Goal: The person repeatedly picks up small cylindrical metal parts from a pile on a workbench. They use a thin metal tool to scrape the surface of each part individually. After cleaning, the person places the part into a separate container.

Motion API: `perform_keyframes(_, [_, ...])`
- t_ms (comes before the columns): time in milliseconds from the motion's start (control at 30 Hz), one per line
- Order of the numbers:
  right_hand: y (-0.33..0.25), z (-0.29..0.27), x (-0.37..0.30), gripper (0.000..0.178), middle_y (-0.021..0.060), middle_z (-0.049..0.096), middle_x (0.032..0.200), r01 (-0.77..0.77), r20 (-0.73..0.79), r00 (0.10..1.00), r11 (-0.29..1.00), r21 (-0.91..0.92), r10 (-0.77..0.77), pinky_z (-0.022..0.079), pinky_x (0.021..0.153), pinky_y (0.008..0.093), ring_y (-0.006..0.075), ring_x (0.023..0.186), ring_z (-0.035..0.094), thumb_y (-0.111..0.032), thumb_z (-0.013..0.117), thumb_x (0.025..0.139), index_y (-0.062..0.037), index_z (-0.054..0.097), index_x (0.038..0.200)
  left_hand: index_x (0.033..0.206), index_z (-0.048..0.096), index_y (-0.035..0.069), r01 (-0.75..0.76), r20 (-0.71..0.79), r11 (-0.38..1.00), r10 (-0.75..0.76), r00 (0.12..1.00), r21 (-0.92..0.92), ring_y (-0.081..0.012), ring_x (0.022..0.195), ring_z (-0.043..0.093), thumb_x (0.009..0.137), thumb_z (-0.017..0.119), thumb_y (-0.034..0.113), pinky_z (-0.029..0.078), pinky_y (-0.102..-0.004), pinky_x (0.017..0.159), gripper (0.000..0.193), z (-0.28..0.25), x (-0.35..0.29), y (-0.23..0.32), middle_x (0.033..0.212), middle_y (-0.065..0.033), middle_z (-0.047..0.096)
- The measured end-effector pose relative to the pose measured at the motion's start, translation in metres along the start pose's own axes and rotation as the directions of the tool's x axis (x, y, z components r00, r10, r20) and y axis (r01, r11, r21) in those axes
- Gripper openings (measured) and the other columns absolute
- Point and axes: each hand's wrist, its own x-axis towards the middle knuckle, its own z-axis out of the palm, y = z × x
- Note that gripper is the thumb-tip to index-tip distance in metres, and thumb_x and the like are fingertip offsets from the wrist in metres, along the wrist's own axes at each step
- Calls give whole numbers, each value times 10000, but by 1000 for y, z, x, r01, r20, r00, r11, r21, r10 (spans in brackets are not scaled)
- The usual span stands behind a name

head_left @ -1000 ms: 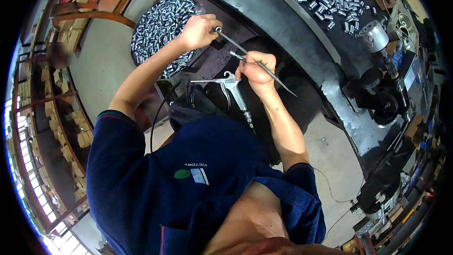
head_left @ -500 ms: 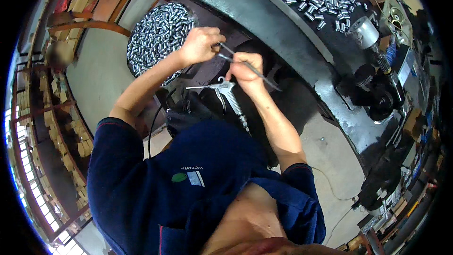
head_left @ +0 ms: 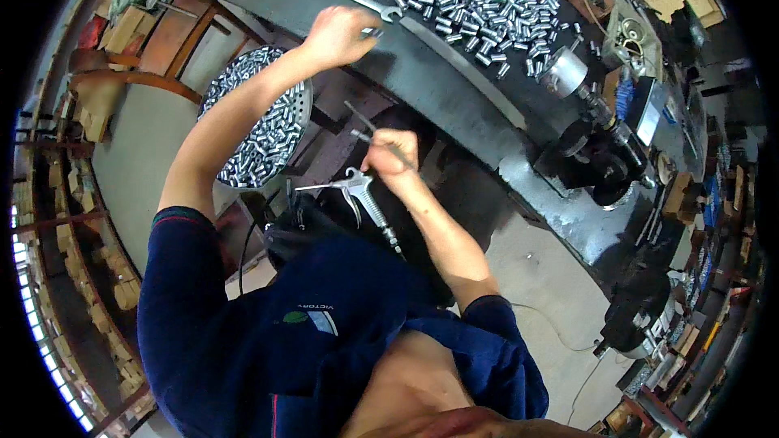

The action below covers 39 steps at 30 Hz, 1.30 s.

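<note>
Basin (landmark): round, perforated at the rim, heaped with short metal cylinders.
Left hand: raised beyond the basin and to its right, over the near edge of the counter; back of the hand upward, fingers bent.
Left forearm: slants across the basin from a bent elbow.
Left grip: narrow, pinched about a small metal cylinder, whose end shows past the fingertips.
Right hand: to the right of the basin, level with its nearer half; fingers curled into a loose fist, thumb side toward the basin.
Right forearm: extends obliquely toward the basin, elbow near the body.
Right grip: folded around a thin rod, which projects toward the counter; a short metal piece also protrudes from the fist.
Air gun: right of the basin, just beneath the right hand, nozzle toward the basin; contact with the hand cannot be told.
Counter: beyond the basin and rightward, bearing a wrench and loose cylinders.
</note>
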Motion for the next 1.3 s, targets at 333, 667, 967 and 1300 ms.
perform_keyframes(333, [1, 2, 4, 189, 0, 433, 484, -42, -88, 995, 997, 61, 47, 379, 432, 229, 74, 461, 487, -20, 484, 647, -16, 403, 476, 1087, 549, -47, 230, 53, 561, -313, 948, -795, -88, 510, 553, 824, 599, 107, 434, -228, 453, 308, -34, 83, 6, 675, -50, 616])
perform_keyframes(667, [-2, 8, 1, 228, 17, 376, 512, -26, -21, 999, 994, -101, 24, 422, 428, 258, 110, 443, 486, 31, 431, 689, -35, 331, 495, 886, 654, -23, 800, 452, 569, -673, 586, -189, -202, 541, 627, 704, 545, 178, 504, -310, 595, 292, 21, -196, -114, 570, -128, 604])
perform_keyframes(967, [0, 13, 3, 246, -4, 361, 504, -112, -73, 991, 994, -15, 110, 418, 399, 266, 111, 421, 485, 36, 417, 691, -56, 328, 482, 828, 651, 26, 687, 289, 583, -812, 507, 434, -339, 848, 633, 735, 621, 326, 501, -432, 755, 315, 81, -222, -108, 872, -208, 645])
perform_keyframes(1300, [3, 11, 3, 232, -6, 359, 496, -119, -70, 990, 993, 21, 120, 415, 404, 257, 94, 409, 450, 23, 451, 669, -47, 338, 479, 845, 663, 70, 715, 348, 631, -771, 534, 301, -316, 843, 635, 681, 594, 280, 503, -410, 760, 276, 69, -231, -104, 876, -168, 655])
